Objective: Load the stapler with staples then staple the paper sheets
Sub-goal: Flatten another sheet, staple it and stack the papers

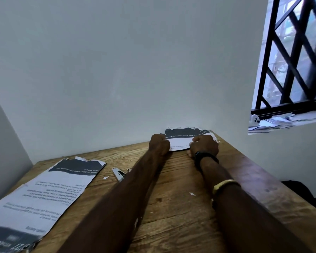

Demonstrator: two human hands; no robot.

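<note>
Both arms stretch to the far edge of the wooden table [171, 207]. My left hand [159, 144] and my right hand [204, 144] each grip a side of a bundle of printed paper sheets [181, 141] by the wall; the bundle has a dark header band and bows between the hands. A second stack of printed sheets [44, 194] with torn dark ends lies flat at the left. A small metal stapler [118, 174] lies on the table between that stack and my left forearm, partly hidden by the arm. No staples can be made out.
Small white paper scraps [192, 193] dot the table. A white wall runs along the far edge. A barred window [297, 57] at the upper right has a sill with loose papers [274, 123]. A dark bag [299, 192] sits on the floor beyond the table's right edge.
</note>
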